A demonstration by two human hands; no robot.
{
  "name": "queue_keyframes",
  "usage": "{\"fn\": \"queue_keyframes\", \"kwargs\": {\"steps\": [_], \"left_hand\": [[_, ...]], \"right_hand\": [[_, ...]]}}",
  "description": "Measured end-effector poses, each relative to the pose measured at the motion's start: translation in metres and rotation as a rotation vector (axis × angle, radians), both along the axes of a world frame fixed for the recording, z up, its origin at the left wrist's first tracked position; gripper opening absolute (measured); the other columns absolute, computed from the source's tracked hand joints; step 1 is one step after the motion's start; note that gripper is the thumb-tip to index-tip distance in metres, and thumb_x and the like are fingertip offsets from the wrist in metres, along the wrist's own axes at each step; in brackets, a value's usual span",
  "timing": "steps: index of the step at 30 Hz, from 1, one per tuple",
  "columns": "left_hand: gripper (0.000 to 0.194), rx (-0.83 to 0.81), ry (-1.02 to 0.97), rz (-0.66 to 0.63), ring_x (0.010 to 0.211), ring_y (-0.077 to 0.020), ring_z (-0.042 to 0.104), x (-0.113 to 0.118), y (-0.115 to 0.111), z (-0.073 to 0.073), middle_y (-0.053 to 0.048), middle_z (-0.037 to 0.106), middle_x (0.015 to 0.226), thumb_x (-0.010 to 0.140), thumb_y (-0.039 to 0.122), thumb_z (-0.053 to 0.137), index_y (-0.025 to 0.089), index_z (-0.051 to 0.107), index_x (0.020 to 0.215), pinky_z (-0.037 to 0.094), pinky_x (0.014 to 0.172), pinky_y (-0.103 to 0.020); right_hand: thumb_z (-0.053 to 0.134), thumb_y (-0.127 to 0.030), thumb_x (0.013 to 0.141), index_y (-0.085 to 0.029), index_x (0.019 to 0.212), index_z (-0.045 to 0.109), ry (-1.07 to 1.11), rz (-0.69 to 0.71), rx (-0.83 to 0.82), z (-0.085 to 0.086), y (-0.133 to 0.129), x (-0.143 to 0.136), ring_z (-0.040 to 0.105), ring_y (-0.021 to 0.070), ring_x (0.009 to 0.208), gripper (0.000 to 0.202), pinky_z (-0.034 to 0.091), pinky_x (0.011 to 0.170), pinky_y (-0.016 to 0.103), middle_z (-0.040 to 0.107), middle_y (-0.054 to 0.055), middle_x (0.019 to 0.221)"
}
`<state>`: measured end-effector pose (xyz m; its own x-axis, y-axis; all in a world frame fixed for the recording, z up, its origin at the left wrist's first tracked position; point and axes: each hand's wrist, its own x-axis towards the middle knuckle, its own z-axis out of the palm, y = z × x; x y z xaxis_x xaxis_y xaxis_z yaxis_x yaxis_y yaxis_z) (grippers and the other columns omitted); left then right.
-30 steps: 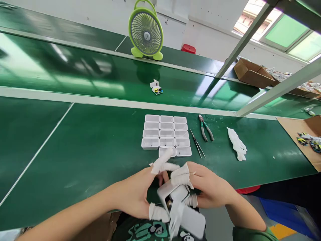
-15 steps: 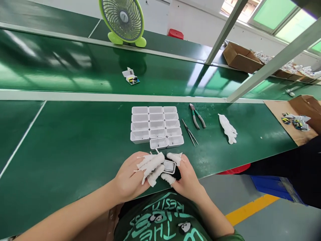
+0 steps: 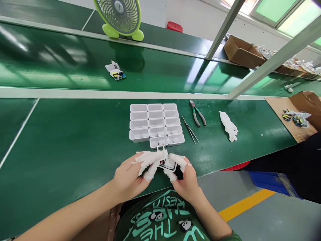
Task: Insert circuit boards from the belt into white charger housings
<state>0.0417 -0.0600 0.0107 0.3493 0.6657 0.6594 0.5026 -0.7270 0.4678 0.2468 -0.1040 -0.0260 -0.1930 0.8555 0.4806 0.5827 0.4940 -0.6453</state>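
Note:
My left hand [image 3: 132,175], with white finger covers, is closed on a white plug piece [image 3: 164,152] with two metal pins pointing away from me. My right hand [image 3: 185,175], also in finger covers, grips a small white rectangular plastic housing [image 3: 169,164] between thumb and fingers. The two pieces meet or nearly meet at the fingertips; something small and dark shows between them, too small to name. Just beyond my hands stands a block of white plastic housings [image 3: 157,123], open side up, in rows. The nearest one [image 3: 158,142] almost touches the plug pins.
Tweezers [image 3: 190,130], green-handled cutting pliers [image 3: 197,113] and a white glove [image 3: 228,126] lie to the right. A circuit board with a white case [image 3: 115,71] rests on the green belt behind. A green fan [image 3: 119,16], cardboard box [image 3: 243,52] and slanted metal posts [image 3: 273,63] stand farther back.
The plug piece has turned so that its two pins point straight away, and it has come closer to the housing. On the belt, the circuit board has moved left. The view has shifted slightly.

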Motion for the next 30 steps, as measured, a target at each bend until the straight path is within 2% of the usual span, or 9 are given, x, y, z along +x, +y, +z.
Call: {"fn": "queue_keyframes", "kwargs": {"steps": [5, 9, 13, 15, 19, 25, 27, 30], "left_hand": [[0.045, -0.045, -0.07, -0.137, 0.075, -0.0151, 0.074, -0.005, 0.004, 0.006, -0.001, 0.079, 0.086, 0.092, 0.007, 0.053, 0.027, 0.062, 0.131, 0.06, 0.071, -0.024], [0.038, -0.125, -0.131, -0.247, 0.071, -0.0117, 0.071, -0.006, 0.007, 0.007, 0.002, 0.077, 0.08, 0.09, 0.007, 0.056, 0.028, 0.069, 0.119, 0.058, 0.068, -0.02], [0.026, -0.254, -0.222, -0.173, 0.078, -0.0109, 0.071, -0.003, 0.011, 0.002, 0.002, 0.079, 0.091, 0.09, 0.01, 0.062, 0.026, 0.072, 0.108, 0.057, 0.073, -0.019], [0.023, -0.287, -0.215, -0.135, 0.082, -0.0115, 0.072, -0.001, 0.013, 0.0, 0.001, 0.079, 0.095, 0.091, 0.011, 0.062, 0.024, 0.073, 0.108, 0.058, 0.075, -0.019], [0.026, -0.323, -0.199, -0.116, 0.083, -0.0121, 0.071, 0.0, 0.014, -0.003, 0.0, 0.078, 0.094, 0.093, 0.013, 0.059, 0.022, 0.072, 0.114, 0.058, 0.075, -0.02], [0.035, -0.345, -0.208, -0.126, 0.091, -0.0148, 0.069, 0.0, 0.013, -0.006, -0.004, 0.074, 0.103, 0.095, 0.016, 0.056, 0.024, 0.067, 0.128, 0.058, 0.076, -0.024], [0.035, -0.315, -0.219, -0.077, 0.093, -0.0165, 0.068, -0.002, 0.013, -0.004, -0.005, 0.073, 0.099, 0.095, 0.017, 0.057, 0.024, 0.067, 0.128, 0.059, 0.077, -0.026], [0.033, -0.27, -0.225, -0.01, 0.096, -0.0177, 0.067, -0.007, 0.013, 0.003, -0.003, 0.072, 0.09, 0.095, 0.014, 0.055, 0.024, 0.07, 0.123, 0.059, 0.078, -0.028]], "right_hand": [[0.061, -0.014, 0.091, -0.023, 0.132, 0.054, -0.002, 0.007, -0.02, -0.002, 0.001, 0.0, 0.071, 0.0229, 0.096, 0.043, 0.063, 0.082, 0.035, 0.074, 0.009, 0.105], [0.065, -0.016, 0.09, -0.024, 0.129, 0.053, 0.05, 0.025, -0.072, -0.001, 0.002, -0.002, 0.072, 0.0209, 0.092, 0.041, 0.063, 0.077, 0.032, 0.074, 0.007, 0.104], [0.067, -0.016, 0.089, -0.025, 0.126, 0.053, 0.087, 0.044, -0.006, -0.003, 0.005, -0.006, 0.073, 0.0209, 0.088, 0.041, 0.064, 0.074, 0.032, 0.073, 0.007, 0.101], [0.067, -0.014, 0.089, -0.026, 0.124, 0.056, 0.096, 0.074, 0.02, -0.004, 0.005, -0.007, 0.074, 0.022, 0.097, 0.038, 0.065, 0.081, 0.034, 0.074, 0.008, 0.109], [0.062, -0.009, 0.089, -0.027, 0.131, 0.059, 0.015, 0.13, 0.062, -0.009, 0.002, -0.003, 0.07, 0.0258, 0.116, 0.046, 0.063, 0.092, 0.04, 0.068, 0.013, 0.13], [0.059, -0.005, 0.088, -0.025, 0.147, 0.052, -0.096, 0.152, 0.131, -0.02, 0.004, -0.002, 0.068, 0.0294, 0.119, 0.063, 0.064, 0.091, 0.044, 0.065, 0.017, 0.135], [0.06, -0.005, 0.088, -0.025, 0.147, 0.053, -0.078, 0.149, 0.135, -0.013, 0.005, -0.001, 0.069, 0.0294, 0.117, 0.063, 0.065, 0.089, 0.044, 0.067, 0.017, 0.132], [0.064, -0.006, 0.087, -0.026, 0.142, 0.058, -0.054, 0.069, 0.176, 0.012, -0.006, 0.01, 0.074, 0.0277, 0.106, 0.058, 0.068, 0.081, 0.04, 0.07, 0.016, 0.125]]}}
